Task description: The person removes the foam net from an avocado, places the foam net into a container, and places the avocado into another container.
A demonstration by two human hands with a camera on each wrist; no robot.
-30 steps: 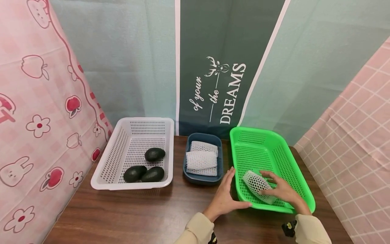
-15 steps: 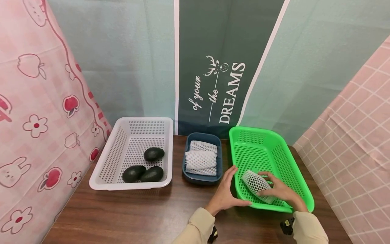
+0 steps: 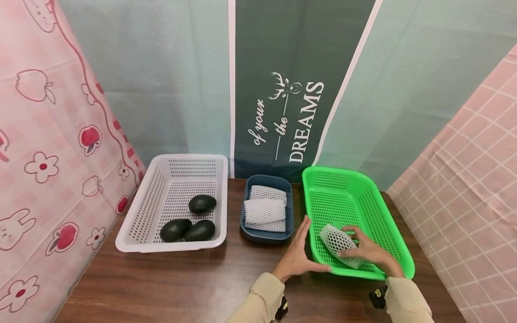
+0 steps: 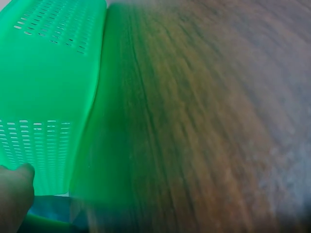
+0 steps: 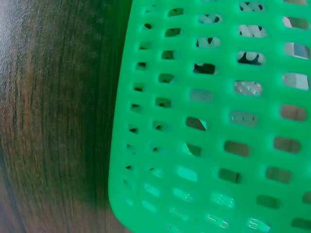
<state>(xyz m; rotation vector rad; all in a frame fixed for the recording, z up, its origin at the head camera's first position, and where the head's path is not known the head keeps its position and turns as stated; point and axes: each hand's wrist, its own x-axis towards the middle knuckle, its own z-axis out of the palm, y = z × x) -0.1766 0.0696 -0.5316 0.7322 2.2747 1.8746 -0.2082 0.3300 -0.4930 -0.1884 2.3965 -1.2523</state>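
At the front of the green basket (image 3: 404,255), my right hand (image 3: 373,252) grips a plump white foam net sleeve (image 3: 337,240) between thumb and fingers. Something dark shows through its mesh. My left hand (image 3: 296,258) rests at the basket's near left corner, its fingers straight along the left rim and its thumb along the front edge. In the left wrist view a fingertip (image 4: 19,187) appears beside the green wall. The right wrist view shows the slotted green wall (image 5: 121,160) from outside, with bits of white mesh through the slots; the hand itself is hidden there.
A white basket (image 3: 222,179) on the left holds three avocados (image 3: 203,204). Between the baskets stands a dark blue tub (image 3: 247,193) with several flat white foam nets (image 3: 264,211). Wood tabletop (image 3: 169,287) lies in front, and cloth (image 3: 194,89) hangs behind.
The whole head view has shifted slightly, so everything appears a little farther left. Both hands keep their places at the green basket, the right still holding the foam net sleeve.
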